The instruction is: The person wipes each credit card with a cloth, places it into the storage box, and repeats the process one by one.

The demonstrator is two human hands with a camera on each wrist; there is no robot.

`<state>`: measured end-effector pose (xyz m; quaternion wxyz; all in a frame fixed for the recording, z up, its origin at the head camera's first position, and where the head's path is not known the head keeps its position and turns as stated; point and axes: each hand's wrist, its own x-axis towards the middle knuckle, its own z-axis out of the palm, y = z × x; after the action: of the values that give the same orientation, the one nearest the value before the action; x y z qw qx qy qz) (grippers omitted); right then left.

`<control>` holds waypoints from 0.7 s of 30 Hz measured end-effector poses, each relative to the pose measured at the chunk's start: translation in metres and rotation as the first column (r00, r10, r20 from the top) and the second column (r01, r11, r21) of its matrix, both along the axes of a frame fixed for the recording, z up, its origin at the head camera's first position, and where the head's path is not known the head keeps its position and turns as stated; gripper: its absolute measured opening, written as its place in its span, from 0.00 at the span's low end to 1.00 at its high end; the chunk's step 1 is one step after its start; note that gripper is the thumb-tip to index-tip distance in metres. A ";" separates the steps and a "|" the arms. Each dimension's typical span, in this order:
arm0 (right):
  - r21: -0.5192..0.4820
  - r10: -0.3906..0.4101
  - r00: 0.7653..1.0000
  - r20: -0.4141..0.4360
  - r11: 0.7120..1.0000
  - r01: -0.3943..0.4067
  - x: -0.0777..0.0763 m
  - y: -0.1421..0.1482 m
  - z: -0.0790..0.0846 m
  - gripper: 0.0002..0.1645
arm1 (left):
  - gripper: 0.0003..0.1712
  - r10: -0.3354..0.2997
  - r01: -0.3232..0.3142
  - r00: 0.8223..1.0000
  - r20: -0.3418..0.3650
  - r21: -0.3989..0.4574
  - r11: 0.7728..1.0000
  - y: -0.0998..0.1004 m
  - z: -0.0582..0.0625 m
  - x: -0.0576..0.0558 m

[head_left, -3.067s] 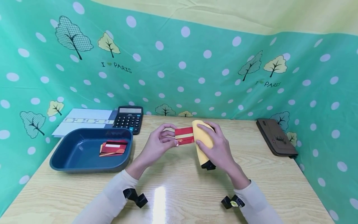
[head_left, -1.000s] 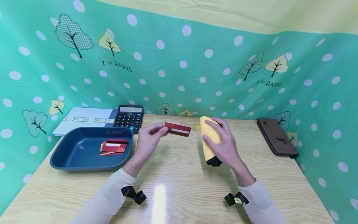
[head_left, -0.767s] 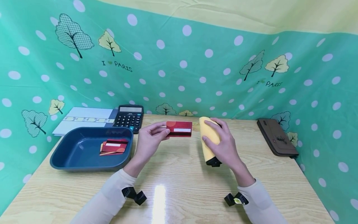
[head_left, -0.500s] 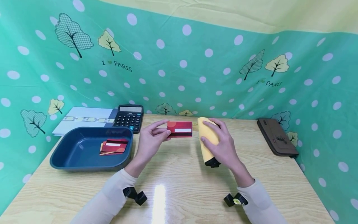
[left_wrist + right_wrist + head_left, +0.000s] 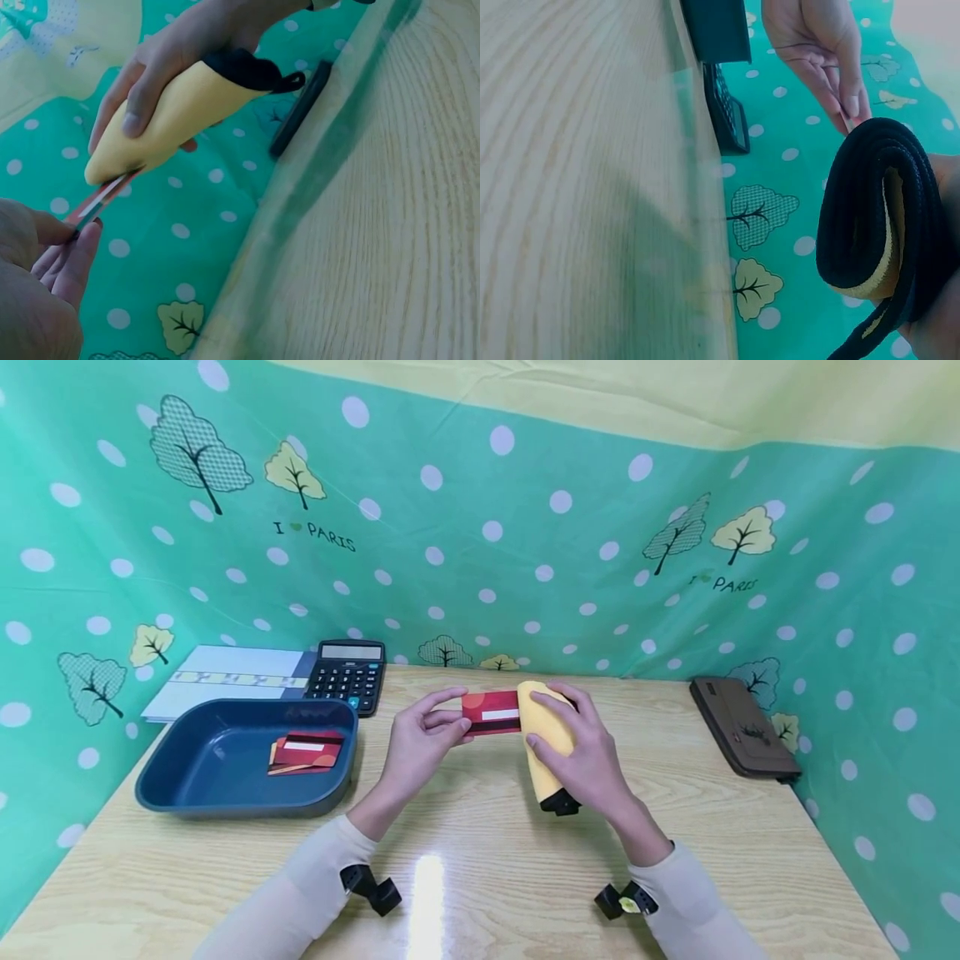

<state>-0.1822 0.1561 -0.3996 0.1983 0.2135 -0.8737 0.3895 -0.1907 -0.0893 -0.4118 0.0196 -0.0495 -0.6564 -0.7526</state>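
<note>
My left hand (image 5: 422,739) pinches a red bank card (image 5: 491,712) by its left end, thumb in front. The face in sight has a black stripe and a white strip. My right hand (image 5: 588,752) grips a folded yellow cloth (image 5: 545,727) with black edging. In the head view, the cloth covers the card's right end. The left wrist view has the card (image 5: 101,199) meeting the cloth (image 5: 176,112) at its lower end; how deep it sits is hidden. A rolled black edge (image 5: 847,217) of the cloth fills the right of the right wrist view.
A dark blue basin (image 5: 195,756) at the left holds several red cards (image 5: 307,753). Behind it are a black calculator (image 5: 347,681) and a white folder (image 5: 232,670). A brown zip wallet (image 5: 742,727) lies at the far right, near the curtain (image 5: 480,552).
The card was in the cloth showing its gold-striped face, came out, and was turned to its black-striped side. Since then both hands have come together, and the card's right end meets the cloth again.
</note>
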 end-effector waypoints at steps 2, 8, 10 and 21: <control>0.003 -0.003 1.000 -0.004 1.000 0.003 0.000 -0.001 0.000 0.34 | 0.26 -0.009 0.009 1.000 -0.002 0.015 1.000 0.002 0.000 0.001; 0.002 -0.001 1.000 -0.006 1.000 0.001 0.000 -0.004 -0.004 0.34 | 0.26 -0.032 0.032 0.999 0.010 0.055 0.998 0.006 0.003 0.003; 0.004 0.009 1.000 -0.004 1.000 -0.009 0.000 -0.005 -0.005 0.34 | 0.26 -0.034 0.033 0.999 0.020 0.048 0.998 0.006 0.003 0.003; 0.030 0.062 0.998 -0.034 0.998 -0.061 0.006 -0.017 -0.014 0.35 | 0.25 -0.062 0.060 0.998 0.031 0.043 0.997 0.011 -0.001 0.005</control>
<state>-0.1760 0.1392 -0.4138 0.1982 0.2498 -0.8686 0.3791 -0.1856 -0.0781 -0.4132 -0.0131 -0.0568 -0.6389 -0.7671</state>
